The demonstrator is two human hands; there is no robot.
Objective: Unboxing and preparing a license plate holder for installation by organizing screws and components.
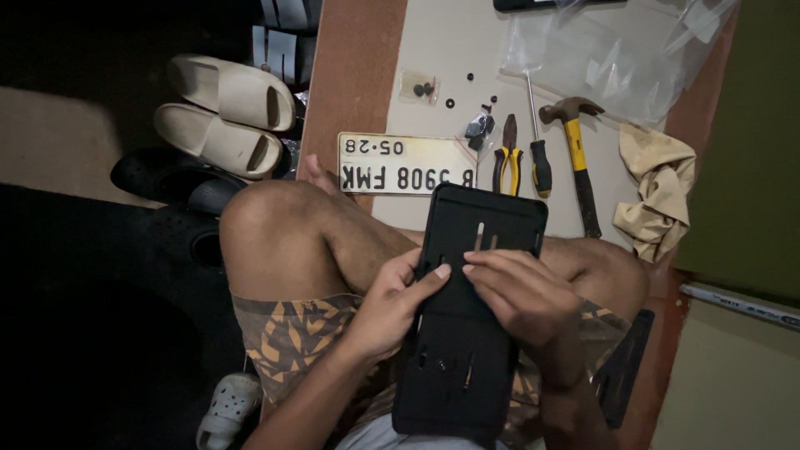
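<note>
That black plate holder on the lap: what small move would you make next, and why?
Probably turn the black plate holder over. Both the left hand and right hand grip it at mid-length, fingertips meeting on one face, while the number plate lies apart on the floor.

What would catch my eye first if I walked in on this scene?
Probably the black plastic plate frame, held in both hands over the person's lap: left hand, right hand. Beyond it on the floor lie a white number plate and, to its right, pliers, a screwdriver and a yellow-handled hammer.
</note>
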